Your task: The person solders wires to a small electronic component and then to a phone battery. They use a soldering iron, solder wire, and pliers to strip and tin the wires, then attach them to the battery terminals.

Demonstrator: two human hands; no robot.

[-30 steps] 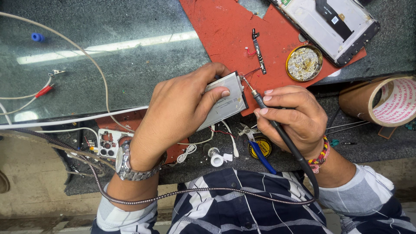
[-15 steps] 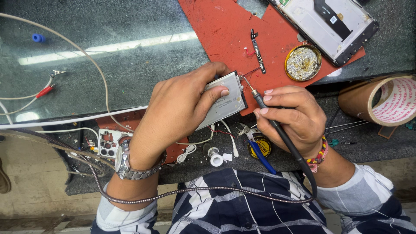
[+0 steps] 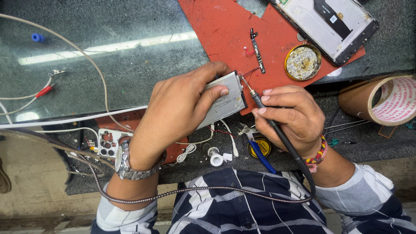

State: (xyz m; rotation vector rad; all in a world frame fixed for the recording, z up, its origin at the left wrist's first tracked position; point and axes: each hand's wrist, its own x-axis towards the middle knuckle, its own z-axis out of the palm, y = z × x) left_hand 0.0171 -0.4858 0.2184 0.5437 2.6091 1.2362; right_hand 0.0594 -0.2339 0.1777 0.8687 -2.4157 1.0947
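Note:
My left hand [image 3: 177, 108] grips a flat silver phone battery [image 3: 225, 102] at the near edge of the glass counter, thumb pressed on its top. My right hand [image 3: 291, 116] holds a black soldering iron [image 3: 271, 123] like a pen. The iron's metal tip touches the battery's upper right corner, where thin red wires stick out. The iron's braided cord [image 3: 208, 190] loops across my lap.
A red mat [image 3: 225, 30] lies behind the battery with a small narrow circuit strip [image 3: 257, 51] and a round tin of brass wool [image 3: 302, 62]. An opened phone frame [image 3: 331, 24] lies at the far right, a tape roll [image 3: 385, 102] to the right. Wires and small parts crowd the lower shelf.
The red-wired circuit strip on the mat appears slightly shifted. My hands, the battery and the iron stay almost still.

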